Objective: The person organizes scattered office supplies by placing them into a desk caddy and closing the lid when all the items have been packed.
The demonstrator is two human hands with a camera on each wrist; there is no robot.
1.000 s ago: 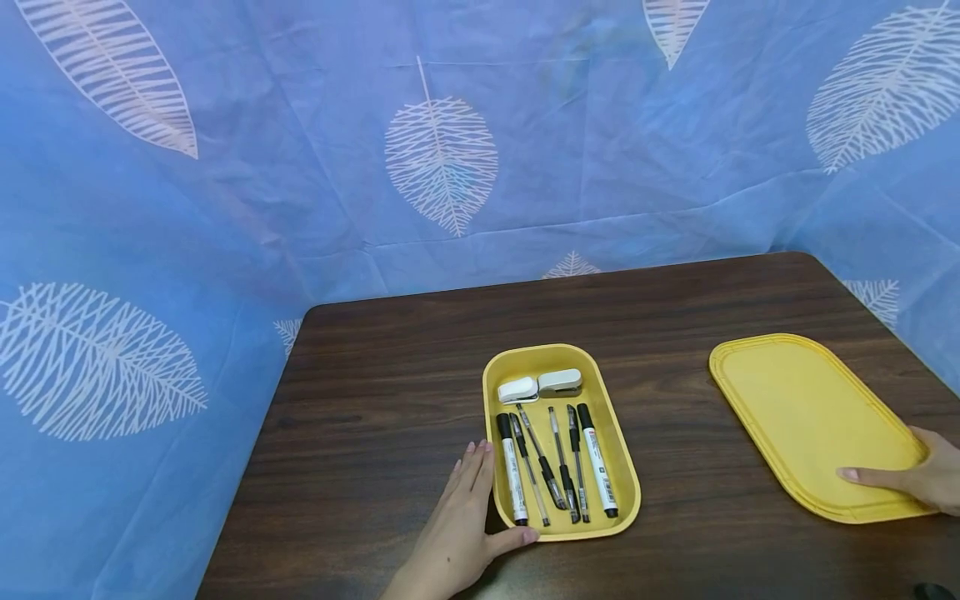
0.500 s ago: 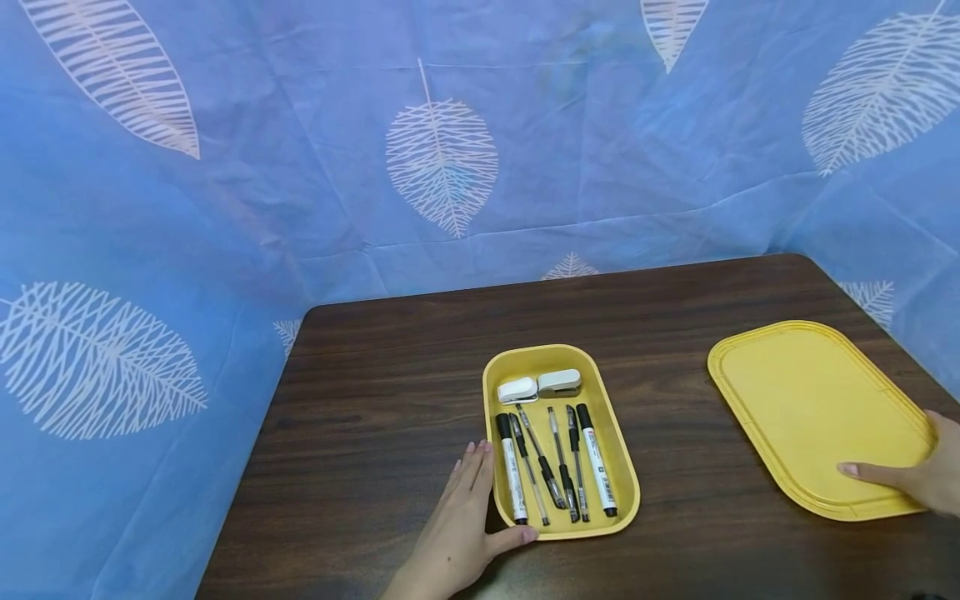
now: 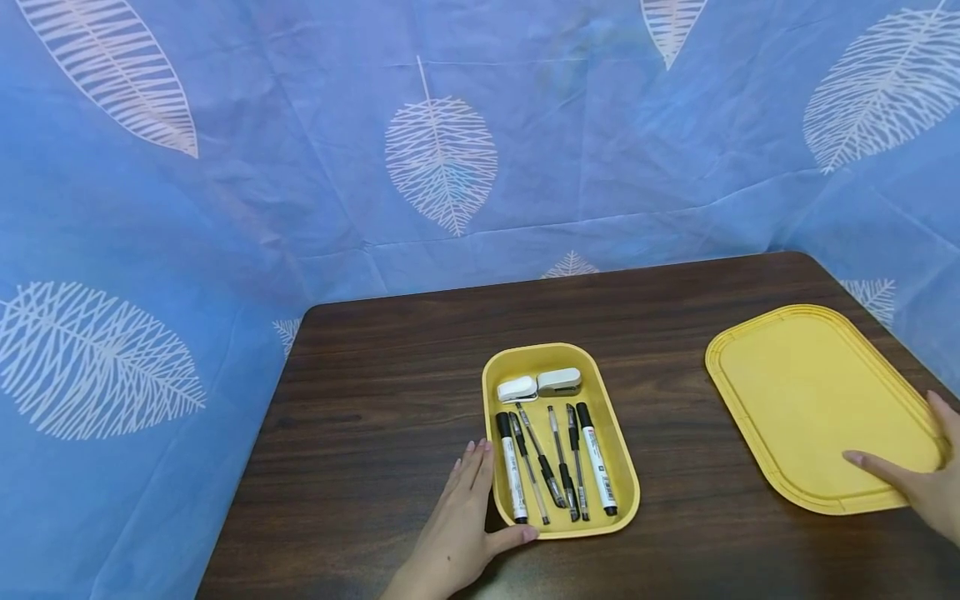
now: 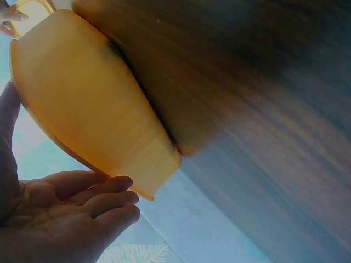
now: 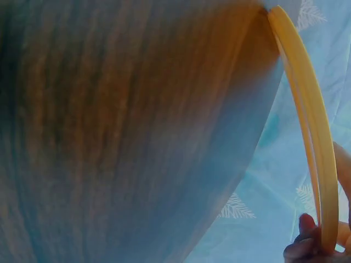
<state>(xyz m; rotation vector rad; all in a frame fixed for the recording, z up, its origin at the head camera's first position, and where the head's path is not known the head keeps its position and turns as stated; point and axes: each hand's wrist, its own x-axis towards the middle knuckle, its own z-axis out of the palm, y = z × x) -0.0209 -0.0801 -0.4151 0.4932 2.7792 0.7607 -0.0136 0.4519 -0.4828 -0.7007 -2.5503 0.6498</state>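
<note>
My left hand [image 3: 459, 521] rests at the near left corner of a yellow tray [image 3: 628, 500]. Its straight fingers lie along the outer left wall, as the left wrist view also shows, and the thumb touches the near rim. Inside lie two white staplers [image 3: 517, 389], two white markers [image 3: 597, 462] with black caps and several black pens [image 3: 561, 467]. On the right, my right hand [image 3: 926, 483] grips a yellow lid [image 3: 810, 400] by its near right edge, thumb on top. In the right wrist view the lid appears edge-on, tilted up off the table, with fingertips [image 5: 301, 249] underneath.
Both yellow pieces are over a dark wood-grain table [image 3: 375, 400], with bare tabletop between them. A blue cloth [image 3: 300, 167] with white leaf prints hangs behind the table and along its sides.
My right hand has raised the lid's near right side a little and shifted it slightly away from me. My left hand, the tray and its contents stay where they were.
</note>
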